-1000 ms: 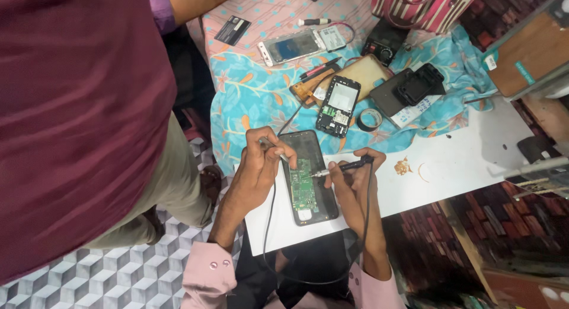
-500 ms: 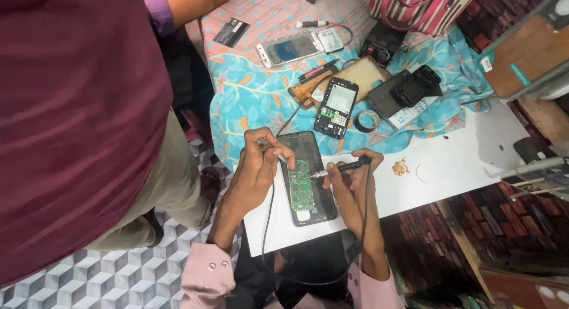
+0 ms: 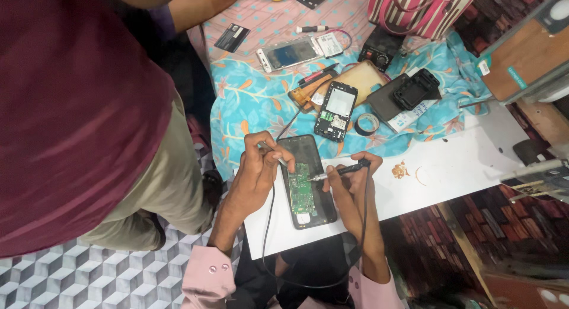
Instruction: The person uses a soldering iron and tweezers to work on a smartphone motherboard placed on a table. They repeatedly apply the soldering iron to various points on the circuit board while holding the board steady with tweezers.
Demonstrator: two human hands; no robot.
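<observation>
A person in pink sleeves works over an opened phone (image 3: 308, 181) lying face down on a white table (image 3: 450, 173), its green circuit board exposed between the two hands. The left hand (image 3: 256, 170) curls its fingers closed around a thin probe whose black cable (image 3: 265, 226) drops past the wrist and loops below the table edge; the tip meets the board just beside the fingertips, though the exact contact point is hard to make out. The right hand (image 3: 352, 184) pinches a dark pen-shaped tool (image 3: 341, 170) between thumb and forefinger, its point resting on the board's upper right edge.

Beyond the fingers, a blue floral cloth (image 3: 255, 101) carries a second opened phone (image 3: 335, 110), a roll of black tape (image 3: 367, 124), a tan rectangular pad (image 3: 358, 78) and a black case (image 3: 415, 90). Farther off lie a white phone (image 3: 290, 53) screen up, a small black card (image 3: 231, 37) and a pink striped bag (image 3: 415, 10). At the upper right stands a brown cardboard box (image 3: 521, 54) with a small teal label. A bystander in a maroon shirt (image 3: 71, 107) fills the left side.
</observation>
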